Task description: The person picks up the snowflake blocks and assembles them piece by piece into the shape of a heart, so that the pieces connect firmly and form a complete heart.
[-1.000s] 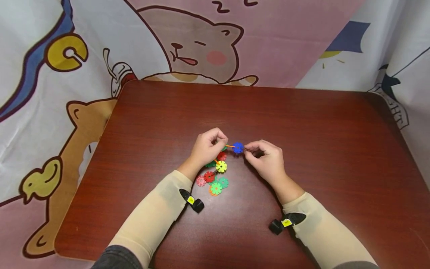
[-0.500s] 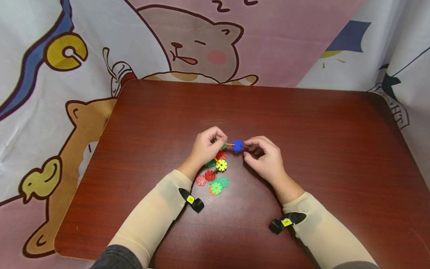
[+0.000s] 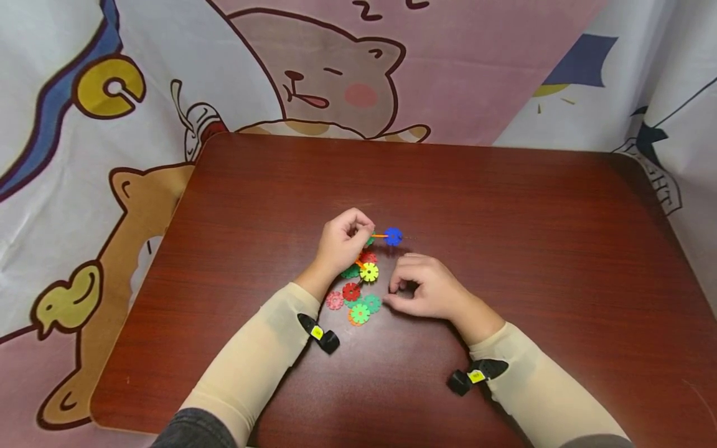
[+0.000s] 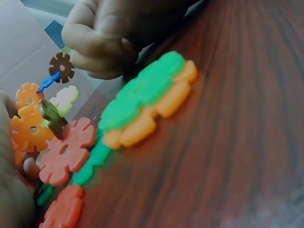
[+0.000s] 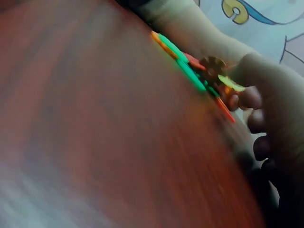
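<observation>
In the head view my left hand (image 3: 343, 242) pinches a chain of notched plastic snowflake discs. At its far end a blue disc (image 3: 393, 236) juts out to the right on the edge-on orange disc; a brown disc (image 4: 61, 67) joins the blue one in the left wrist view. Lower down the chain shows a yellow disc (image 3: 369, 272), and a red disc (image 3: 351, 291) sits just below it. My right hand (image 3: 422, 286) hovers right of the loose discs, fingers loosely bent, nothing visible between them. A light green disc (image 3: 360, 313) overlaps an orange one.
Among the loose discs on the brown table (image 3: 504, 218) are a teal disc (image 3: 372, 303) and a pinkish-red disc (image 3: 335, 300). A cartoon-print cloth (image 3: 448, 74) hangs behind the table and at both sides.
My right hand has let go of the chain's brown end and moved down towards the loose discs. The left hand and chain have shifted slightly up and left.
</observation>
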Available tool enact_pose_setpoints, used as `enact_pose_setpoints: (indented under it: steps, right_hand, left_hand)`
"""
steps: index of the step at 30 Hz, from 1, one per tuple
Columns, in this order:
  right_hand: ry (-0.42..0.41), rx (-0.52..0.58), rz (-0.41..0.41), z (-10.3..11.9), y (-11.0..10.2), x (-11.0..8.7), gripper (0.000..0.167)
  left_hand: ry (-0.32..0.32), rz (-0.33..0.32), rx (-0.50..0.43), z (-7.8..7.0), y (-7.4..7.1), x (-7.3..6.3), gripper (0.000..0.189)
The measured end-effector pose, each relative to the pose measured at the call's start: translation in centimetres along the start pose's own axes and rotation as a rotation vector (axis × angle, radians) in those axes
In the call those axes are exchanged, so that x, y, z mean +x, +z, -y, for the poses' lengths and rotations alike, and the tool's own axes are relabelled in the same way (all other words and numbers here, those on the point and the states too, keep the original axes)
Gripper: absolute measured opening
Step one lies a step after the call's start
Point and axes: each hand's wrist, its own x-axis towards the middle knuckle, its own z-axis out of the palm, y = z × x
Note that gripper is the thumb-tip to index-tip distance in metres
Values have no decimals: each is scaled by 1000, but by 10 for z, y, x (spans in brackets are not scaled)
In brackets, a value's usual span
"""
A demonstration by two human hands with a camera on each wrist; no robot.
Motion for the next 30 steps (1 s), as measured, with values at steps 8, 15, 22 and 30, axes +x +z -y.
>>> enact_pose_setpoints:
  steps: [8,15,22,30]
  right_hand:
    - [-34,-183,145,13,10,3,32]
    - [-33,-217,143,14,11,4,25]
    - [31,-124,129,11,11,2,26]
    - [91,-16,70,9,8,2,24]
  left_hand:
    - [51,48,69,-2,-2,1,8]
    - [65,124,20,1,-4,-1,26]
    - [38,154,5,1,-5,-2,25]
    - [-7,173,17,0,-4,0,23]
